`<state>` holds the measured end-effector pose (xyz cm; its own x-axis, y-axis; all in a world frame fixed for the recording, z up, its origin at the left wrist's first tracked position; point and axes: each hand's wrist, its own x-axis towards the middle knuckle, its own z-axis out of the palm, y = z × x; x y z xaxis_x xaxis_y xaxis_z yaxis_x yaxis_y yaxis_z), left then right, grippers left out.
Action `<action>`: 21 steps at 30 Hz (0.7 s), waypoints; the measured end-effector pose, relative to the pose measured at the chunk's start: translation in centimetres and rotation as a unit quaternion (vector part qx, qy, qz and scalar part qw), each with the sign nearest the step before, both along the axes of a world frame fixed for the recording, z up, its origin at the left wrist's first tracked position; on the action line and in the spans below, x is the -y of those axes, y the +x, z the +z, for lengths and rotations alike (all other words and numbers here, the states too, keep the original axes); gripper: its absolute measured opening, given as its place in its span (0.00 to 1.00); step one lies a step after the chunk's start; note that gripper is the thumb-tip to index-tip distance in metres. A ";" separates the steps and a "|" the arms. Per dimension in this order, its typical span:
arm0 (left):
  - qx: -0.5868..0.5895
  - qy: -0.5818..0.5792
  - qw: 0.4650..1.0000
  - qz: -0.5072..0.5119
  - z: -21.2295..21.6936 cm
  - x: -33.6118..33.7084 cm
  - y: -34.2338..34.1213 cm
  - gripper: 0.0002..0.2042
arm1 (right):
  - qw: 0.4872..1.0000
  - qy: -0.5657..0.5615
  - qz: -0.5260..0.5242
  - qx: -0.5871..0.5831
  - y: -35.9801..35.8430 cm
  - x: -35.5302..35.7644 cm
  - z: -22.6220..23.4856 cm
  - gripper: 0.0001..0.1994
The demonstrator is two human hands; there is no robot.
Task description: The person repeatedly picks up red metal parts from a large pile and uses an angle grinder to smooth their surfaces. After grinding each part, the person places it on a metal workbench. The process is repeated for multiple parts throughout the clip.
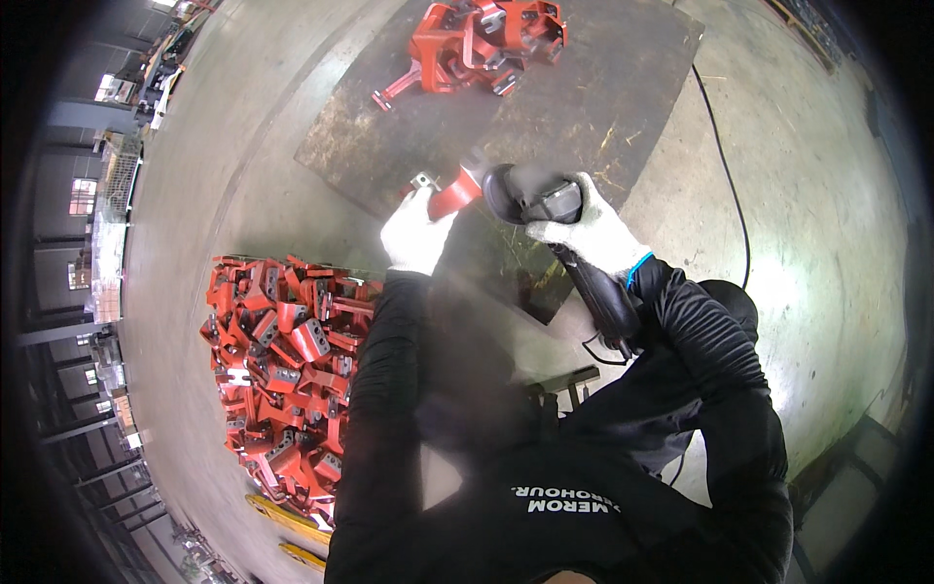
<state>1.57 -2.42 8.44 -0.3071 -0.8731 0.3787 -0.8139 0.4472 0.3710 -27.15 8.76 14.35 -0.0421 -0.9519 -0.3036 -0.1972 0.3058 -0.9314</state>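
Note:
My left hand [416, 232], in a white glove, is closed around a red metal bracket [453, 197] with bare grey ends. My right hand [595, 226], gloved in white with a blue cuff edge, grips the head of a black angle grinder [605, 297]. The round guard [501, 193] of the grinder faces the bracket, close to its right end. A slight blur there hides whether the two touch. Both hands are above the near part of a dark metal table [370, 146].
More red brackets [477, 49] lie heaped at the table's far side. To my left is a large pile of red brackets [292, 360], with yellow forks [287, 518] beneath its near end. A black cable [730, 180] runs along the floor at right.

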 end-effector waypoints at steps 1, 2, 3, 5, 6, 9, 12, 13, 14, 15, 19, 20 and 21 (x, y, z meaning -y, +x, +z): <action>-0.002 -0.007 1.000 -0.004 -0.2 -0.1 0.0 0.27 | 1.000 0.001 -0.002 0.012 0.1 0.0 0.4 0.47; 0.003 0.007 1.000 0.003 0.0 -0.2 -0.1 0.27 | 1.000 0.000 -0.005 0.023 0.1 0.1 0.8 0.47; 0.007 0.022 1.000 0.009 0.3 -0.2 -0.3 0.27 | 1.000 -0.001 -0.007 0.022 0.1 0.1 0.7 0.46; 0.009 0.037 0.999 0.018 0.7 -0.2 -0.5 0.27 | 1.000 0.011 0.017 0.024 -0.3 -0.1 0.6 0.46; 0.006 0.037 0.999 0.020 0.8 -0.1 -0.5 0.27 | 0.999 0.017 0.029 0.026 -0.5 -0.1 0.7 0.46; 0.001 -0.014 1.000 0.008 -0.3 0.3 0.6 0.27 | 0.997 0.028 0.033 0.061 -0.2 -0.4 1.4 0.45; -0.005 0.000 1.000 0.001 0.2 -0.2 0.0 0.26 | 0.999 0.012 0.011 0.049 0.0 -0.2 0.9 0.44; -0.006 0.020 1.000 0.001 0.5 -0.4 -0.4 0.26 | 0.999 0.013 0.009 0.043 -0.1 -0.2 0.7 0.44; -0.003 0.027 1.000 0.009 0.5 -0.4 -0.3 0.26 | 0.999 0.012 0.009 0.039 -0.2 -0.1 0.8 0.44; 0.001 0.035 0.999 0.016 0.5 -0.3 -0.1 0.26 | 0.999 0.011 0.009 0.035 -0.2 0.0 0.8 0.44; 0.033 0.056 0.997 0.041 0.7 0.4 0.4 0.25 | 0.999 -0.001 0.016 0.032 -0.3 -0.3 -0.4 0.44; 0.031 0.057 0.997 0.042 0.6 0.5 0.3 0.25 | 0.999 -0.002 0.007 0.031 -0.3 -0.4 -0.8 0.43; 0.029 0.058 0.997 0.042 0.6 0.6 0.3 0.24 | 1.000 -0.003 -0.002 0.030 -0.2 -0.5 -1.0 0.43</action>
